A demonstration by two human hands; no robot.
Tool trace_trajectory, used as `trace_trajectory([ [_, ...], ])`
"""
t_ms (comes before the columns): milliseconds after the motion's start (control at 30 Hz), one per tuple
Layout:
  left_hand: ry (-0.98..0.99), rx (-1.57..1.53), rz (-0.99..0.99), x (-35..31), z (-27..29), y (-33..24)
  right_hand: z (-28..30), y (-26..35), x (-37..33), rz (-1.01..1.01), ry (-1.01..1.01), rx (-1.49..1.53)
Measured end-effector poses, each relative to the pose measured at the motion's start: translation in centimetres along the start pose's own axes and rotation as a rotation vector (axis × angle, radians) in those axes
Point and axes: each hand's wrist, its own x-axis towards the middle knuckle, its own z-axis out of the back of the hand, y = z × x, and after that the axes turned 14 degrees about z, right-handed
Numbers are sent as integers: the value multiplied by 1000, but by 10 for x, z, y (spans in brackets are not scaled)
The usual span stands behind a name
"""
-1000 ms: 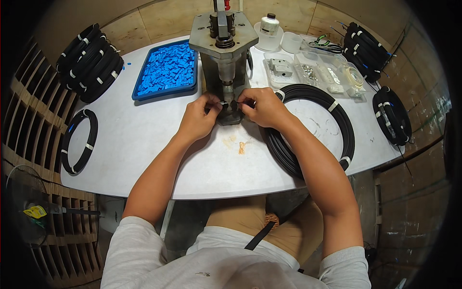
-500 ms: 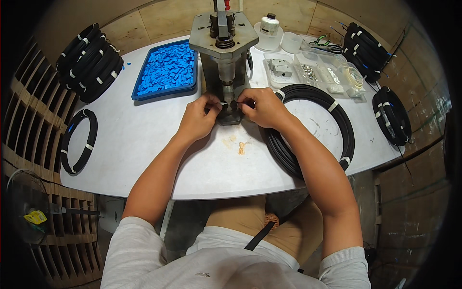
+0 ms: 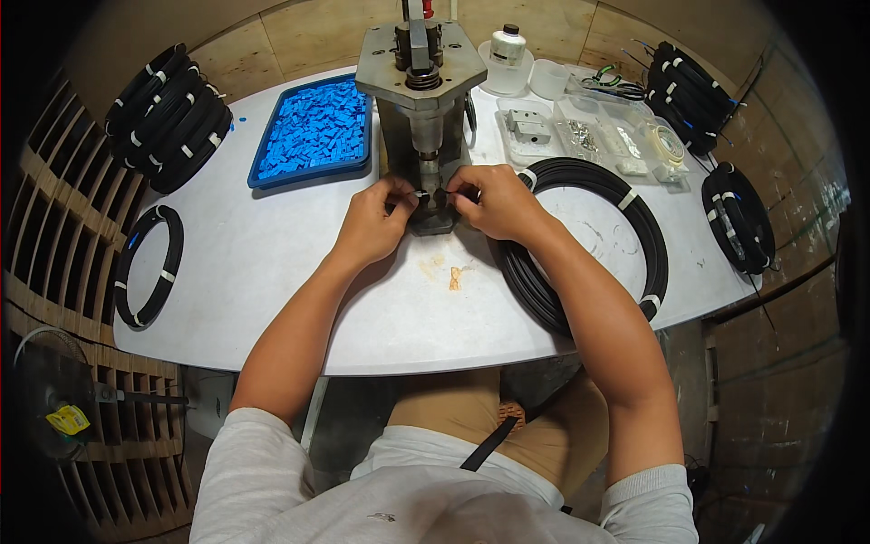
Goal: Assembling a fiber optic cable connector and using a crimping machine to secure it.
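Note:
Both my hands are at the foot of a grey metal bench press, on either side of its ram. My left hand pinches a small silvery metal piece between thumb and forefinger, just left of the tooling. Its exact shape is too small to tell. From the other side, my right hand pinches a thin dark cable end close to the tooling; the fingers hide most of it. Beneath my right wrist and forearm lies a large coil of black cable, bound with white tape.
Behind my left hand stands a blue tray of small blue pieces. More black coils lie at the left and right table ends. Back right are clear boxes of metal parts, a white bottle, green-handled pliers and a tape roll.
My hands and the things on the table have not visibly moved. Only the fan at the lower left looks slightly turned.

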Motion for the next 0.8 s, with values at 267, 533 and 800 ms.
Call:
trace_trajectory([
  [267, -24, 23, -14, 0, 0, 0, 0, 0, 0, 14, 2, -8],
  [533, -15, 7, -8, 1, 0, 1, 0, -2, 0, 93, -6, -45],
  [800, 4, 15, 29, 1, 0, 1, 0, -2, -1, 96, 2, -43],
])
